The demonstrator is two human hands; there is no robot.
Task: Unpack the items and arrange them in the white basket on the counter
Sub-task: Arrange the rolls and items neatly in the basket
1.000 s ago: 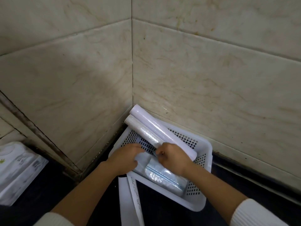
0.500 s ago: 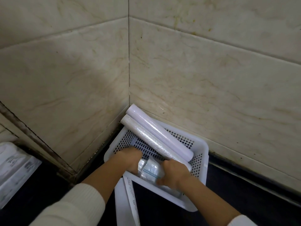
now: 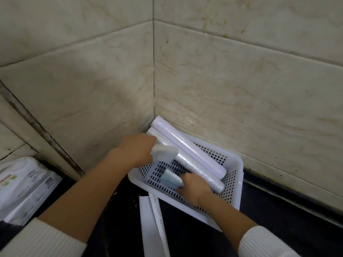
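Right hand point(image 3: 194, 189) is sitting inside the white basket point(image 3: 233, 199), fingers closed around a small pale-blue packet point(image 3: 171, 179) that is lying on the perforated basket floor. Left hand point(image 3: 136, 152) is hovering over the basket's far-left corner, pinching a crumpled clear wrapper point(image 3: 164, 152), which is overlapping the upper part of the textured roll point(image 3: 196, 171). That roll and a smooth lilac roll point(image 3: 187, 150) are lying side by side, touching, running diagonally from the wall corner down toward the basket's right side; both upper ends are sticking out over the rim. Basket is sitting on a dark surface point(image 3: 278, 216), pushed into the corner where two beige marble-look tiled walls point(image 3: 241, 89) are meeting, so the far sides are boxed in with almost no clearance. Near-left part of the basket floor is showing bare mesh. White paper strips point(image 3: 152, 225) are lying on the surface just in front of the basket, upper ends tucked against or under its near edge; can't tell which. A white plastic-wrapped package point(image 3: 24, 188) is resting at far left, well apart from the basket. Bare dark surface is showing to the right and front-right of the basket. White sleeves point(image 3: 42, 242) are showing at both forearms.
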